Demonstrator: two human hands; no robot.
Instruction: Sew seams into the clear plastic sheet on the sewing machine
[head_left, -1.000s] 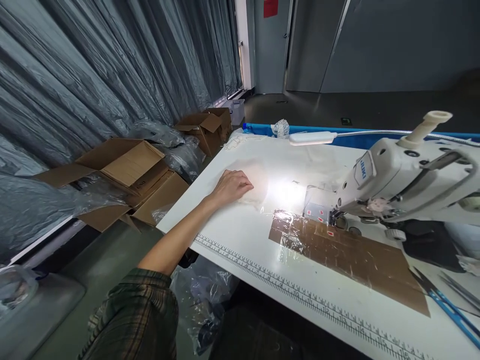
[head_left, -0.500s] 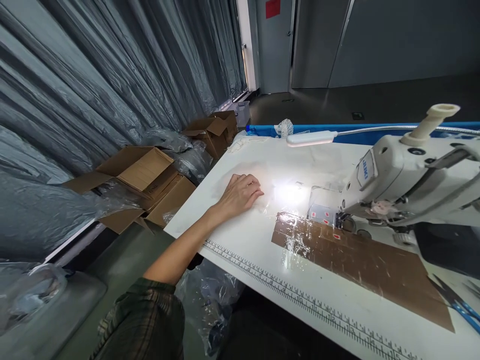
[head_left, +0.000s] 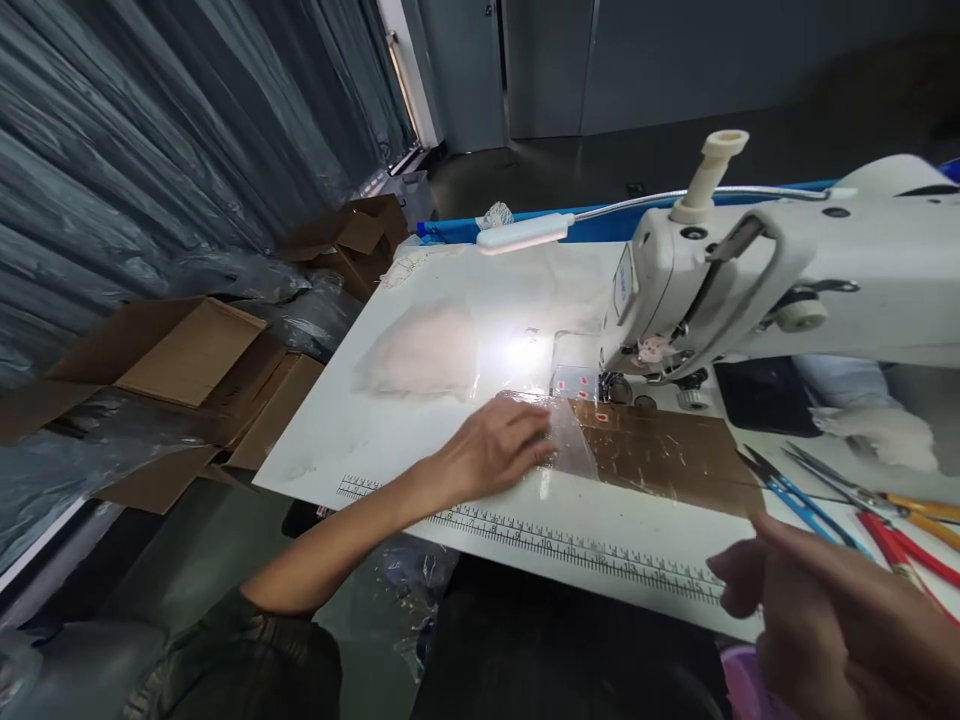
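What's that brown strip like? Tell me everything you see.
The brown strip is long, flat and glossy, streaked with glints; its material is unclear. It lies on the white table, in front of the sewing machine, a red mark near its far edge. A sheer piece and the left hand partly cover its left end.

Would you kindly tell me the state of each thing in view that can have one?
Left hand: fingers bent, at the left end of the brown sheet.
Right hand: fingers curled, blurred, seemingly holding nothing.
Brown sheet: lying flat.
Pale fabric: lying on the table, untouched.
Lamp: apparently lit.
Sewing machine: running or stopped, cannot tell.
Nearer cardboard box: open.
Curtain: hanging in folds.
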